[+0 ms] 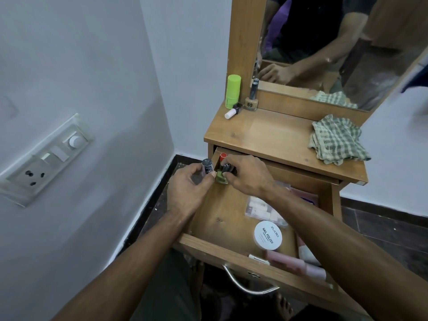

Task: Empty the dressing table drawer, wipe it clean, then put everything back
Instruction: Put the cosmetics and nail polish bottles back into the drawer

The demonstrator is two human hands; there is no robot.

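In a wall corner, over the open drawer's (231, 250) back-left edge, the left hand (190, 188) grips a grey tube (206, 166) while the right hand (246, 176) pinches a green nail-polish bottle (221, 177).

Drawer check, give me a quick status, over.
Left hand holds a grey tube. Right hand grips an olive polish bottle in the drawer's back-left corner. Drawer open, still part full. Nothing blocking.
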